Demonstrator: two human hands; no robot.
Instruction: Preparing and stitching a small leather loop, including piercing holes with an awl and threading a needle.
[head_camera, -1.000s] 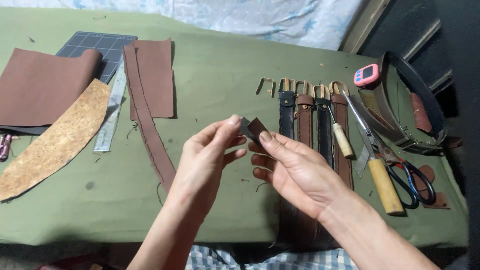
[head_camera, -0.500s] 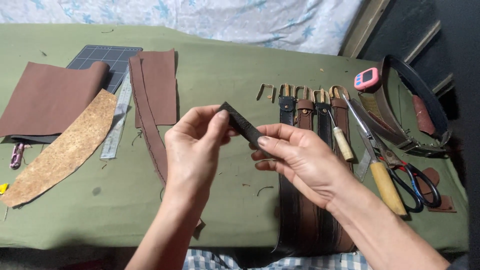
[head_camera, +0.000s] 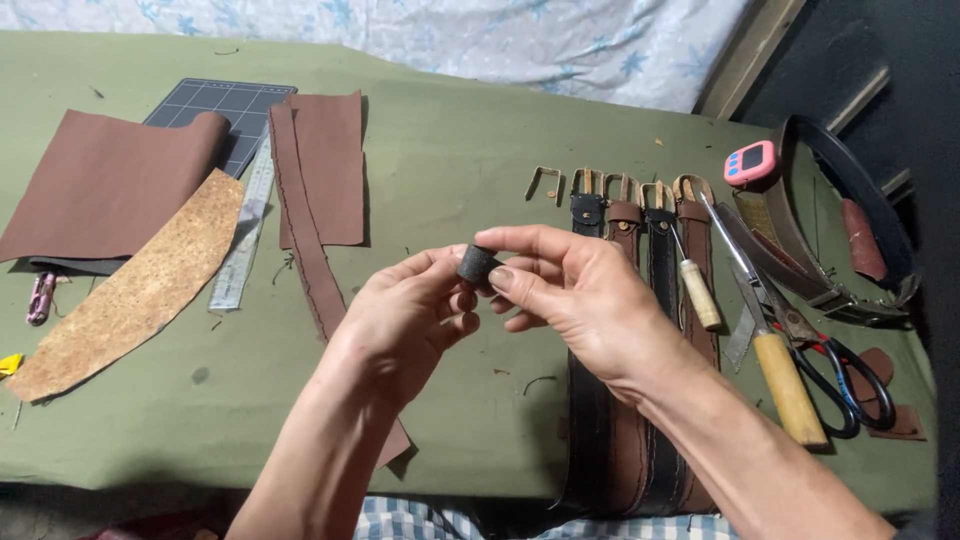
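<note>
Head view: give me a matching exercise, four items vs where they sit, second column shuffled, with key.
Things:
1. dark leather loop
2. pink timer
3. clear ruler
4. scissors

Places:
A. far right of the cloth, beside a wooden-handled tool
B. pinched between left hand and right hand
C. between cork sheet and brown strip
D. behind the row of belts, at its right end

Pairs: 1-B, 2-D, 3-C, 4-A

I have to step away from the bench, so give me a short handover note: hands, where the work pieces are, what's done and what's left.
Left hand and right hand together pinch a small dark leather loop above the green table.
Belts with buckles lie in a row under the right wrist; awl, knife and scissors to their right.
Done: loop appears curled round.
Left: not yet on any belt.
</note>
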